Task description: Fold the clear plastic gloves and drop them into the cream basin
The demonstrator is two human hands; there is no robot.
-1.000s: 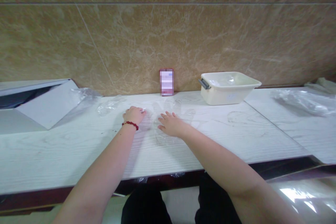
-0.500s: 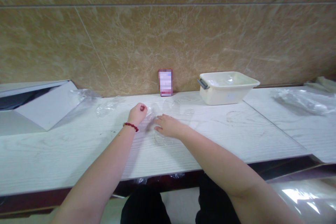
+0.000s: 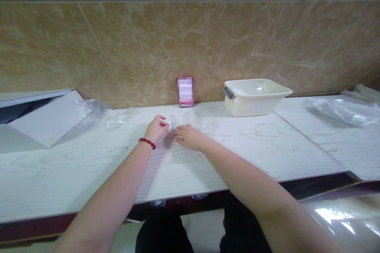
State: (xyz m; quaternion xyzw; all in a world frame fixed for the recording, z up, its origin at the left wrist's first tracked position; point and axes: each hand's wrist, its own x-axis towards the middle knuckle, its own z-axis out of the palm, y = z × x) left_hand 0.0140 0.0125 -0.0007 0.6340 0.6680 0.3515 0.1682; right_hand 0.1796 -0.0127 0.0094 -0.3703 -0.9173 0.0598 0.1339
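Observation:
My left hand (image 3: pixel 157 128), with a red bead bracelet at the wrist, has its fingers curled in a pinch. A small shiny piece of clear plastic film (image 3: pixel 169 127) shows at its fingertips. Just to the right, my right hand (image 3: pixel 190 137) is palm down over the table, its fingers stretched toward the left hand and slightly apart. Faint clear plastic (image 3: pixel 185 155) lies flat below the right hand, and more sheer film lies behind both hands. Its exact outline is hard to make out against the white wood grain.
A phone (image 3: pixel 185 91) leans upright on the marbled wall (image 3: pixel 148 47). To its right stands a cream plastic bin (image 3: pixel 249 104) with a grey latch. An open white box (image 3: pixel 47 122) is at the left, near crumpled clear plastic (image 3: pixel 117 120). More plastic wrapping (image 3: pixel 344 110) lies far right.
The fingers of my left hand have loosened a little from a tight curl, and the film at their tips shows more upright. My right hand has barely moved. The view has shifted slightly.

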